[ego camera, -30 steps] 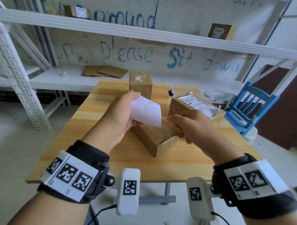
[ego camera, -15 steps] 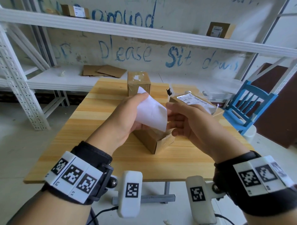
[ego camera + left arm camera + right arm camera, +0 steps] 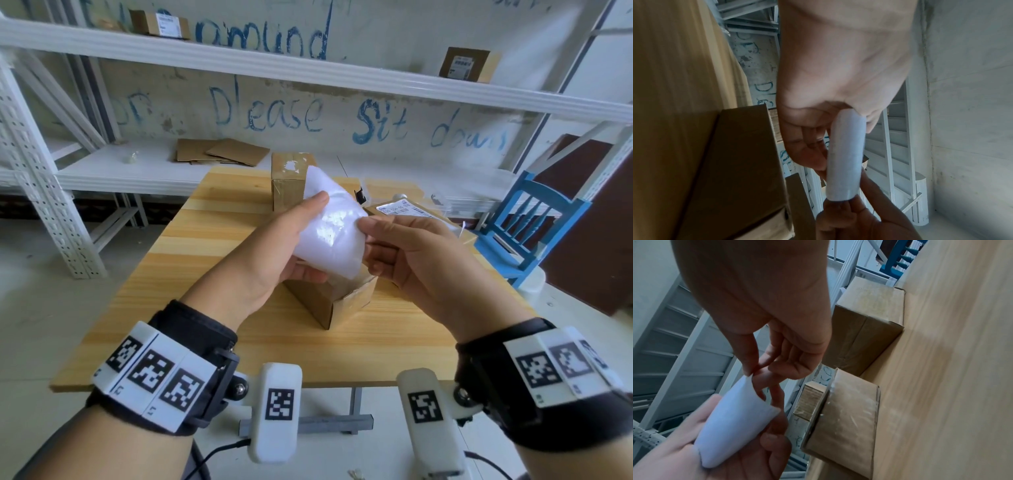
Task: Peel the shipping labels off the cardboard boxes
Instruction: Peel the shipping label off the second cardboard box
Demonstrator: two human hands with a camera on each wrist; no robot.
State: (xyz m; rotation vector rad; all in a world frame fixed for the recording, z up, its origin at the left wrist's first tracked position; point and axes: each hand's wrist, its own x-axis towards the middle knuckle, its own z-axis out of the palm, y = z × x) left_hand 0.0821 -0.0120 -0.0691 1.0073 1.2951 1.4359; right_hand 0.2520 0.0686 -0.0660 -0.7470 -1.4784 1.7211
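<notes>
- White and glossy, the peeled label (image 3: 330, 233) sits curled in mid-air at frame centre, clear of every box, its printed face turned away so no text can be read.
- The left hand (image 3: 274, 253) wraps the label's left side, thumb on top and fingers curled beneath; the left wrist view shows it rolled into a tube (image 3: 846, 155) between them.
- The right hand (image 3: 414, 263) pinches the label's right edge between thumb and forefinger, seen in the right wrist view (image 3: 748, 374); its other fingers hang loosely bent.
- Directly below the hands lies the near box (image 3: 337, 301), its top mostly hidden by both hands and the label.
- A second box (image 3: 404, 210), at centre right, still carries a label; the right hand covers most of it.
- A third box (image 3: 289, 181) stands upright behind the label, white scraps on its top.
- The wooden table (image 3: 212, 308) has open surface on its left half and along the near edge.
- Two more labelled boxes sit on the top shelf, upper left (image 3: 161, 24) and upper right (image 3: 467, 65); their print is too small to read.
- Flattened cardboard (image 3: 222, 152) lies on the lower shelf; a blue chair (image 3: 534, 219) stands at the right edge.
</notes>
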